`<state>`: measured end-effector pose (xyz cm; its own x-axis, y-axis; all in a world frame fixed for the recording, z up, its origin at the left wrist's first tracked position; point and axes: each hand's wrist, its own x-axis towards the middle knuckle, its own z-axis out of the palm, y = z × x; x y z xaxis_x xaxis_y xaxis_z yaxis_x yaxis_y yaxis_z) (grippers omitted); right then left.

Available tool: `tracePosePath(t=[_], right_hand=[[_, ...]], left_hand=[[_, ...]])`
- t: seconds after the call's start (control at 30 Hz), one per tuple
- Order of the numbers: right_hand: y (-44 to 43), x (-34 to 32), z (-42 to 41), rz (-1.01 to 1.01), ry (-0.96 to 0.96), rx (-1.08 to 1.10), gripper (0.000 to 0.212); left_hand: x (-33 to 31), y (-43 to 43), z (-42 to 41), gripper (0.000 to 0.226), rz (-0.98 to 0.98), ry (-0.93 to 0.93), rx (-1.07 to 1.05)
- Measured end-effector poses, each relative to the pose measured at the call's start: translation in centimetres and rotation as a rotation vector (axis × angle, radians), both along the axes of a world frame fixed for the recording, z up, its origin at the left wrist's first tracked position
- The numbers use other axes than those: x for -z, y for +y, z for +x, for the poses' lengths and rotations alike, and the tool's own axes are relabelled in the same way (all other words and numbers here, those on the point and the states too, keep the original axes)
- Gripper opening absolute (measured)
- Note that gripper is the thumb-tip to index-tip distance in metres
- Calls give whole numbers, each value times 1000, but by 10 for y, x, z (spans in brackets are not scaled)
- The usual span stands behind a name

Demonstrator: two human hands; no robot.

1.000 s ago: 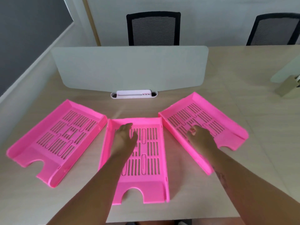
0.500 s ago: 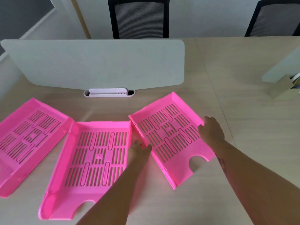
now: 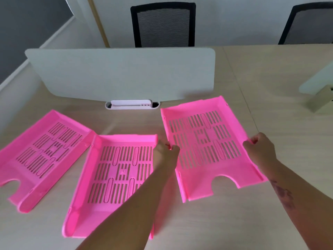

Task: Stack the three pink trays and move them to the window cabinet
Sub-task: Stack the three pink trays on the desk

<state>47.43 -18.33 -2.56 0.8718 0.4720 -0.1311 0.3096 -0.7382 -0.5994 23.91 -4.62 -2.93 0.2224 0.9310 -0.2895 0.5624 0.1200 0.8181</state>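
Observation:
Three pink slotted trays are spread across the wooden desk. The left tray point(image 3: 41, 150) lies flat at an angle. Beside it the middle tray point(image 3: 115, 177) lies flat, partly covered by my left forearm. The right tray point(image 3: 203, 141) is lifted a little off the desk and held between both hands. My left hand point(image 3: 165, 154) grips its left side wall. My right hand point(image 3: 259, 150) grips its right side wall.
A pale grey divider screen point(image 3: 122, 73) stands across the desk behind the trays, with a white cable box point(image 3: 131, 104) at its foot. Two black mesh chairs point(image 3: 163, 24) stand beyond the desk. A second screen's bracket point(image 3: 320, 100) sits at the far right.
Both hands have moved from resting inside the trays to the right tray's two sides and gripped it. That tray has turned straighter and risen off the desk.

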Motion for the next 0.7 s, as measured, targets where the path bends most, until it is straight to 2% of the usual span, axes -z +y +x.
tracePosePath(t=[0.17, 0.3, 0.37, 0.53, 0.7], right_hand=[[10, -27, -73, 90, 15, -85, 7], [26, -26, -157, 134, 31, -148, 8], [34, -20, -198, 169, 72, -141, 10], [44, 5, -279, 218, 147, -118, 14], [44, 25, -310, 162, 181, -108, 12]], left_hand=[[-23, 34, -70, 15, 98, -16, 4], [-37, 59, -147, 6, 156, 19, -5], [-39, 68, -186, 17, 184, 51, 10], [-32, 79, -258, 9, 138, 86, 10], [-15, 81, -289, 10, 83, 97, 32]])
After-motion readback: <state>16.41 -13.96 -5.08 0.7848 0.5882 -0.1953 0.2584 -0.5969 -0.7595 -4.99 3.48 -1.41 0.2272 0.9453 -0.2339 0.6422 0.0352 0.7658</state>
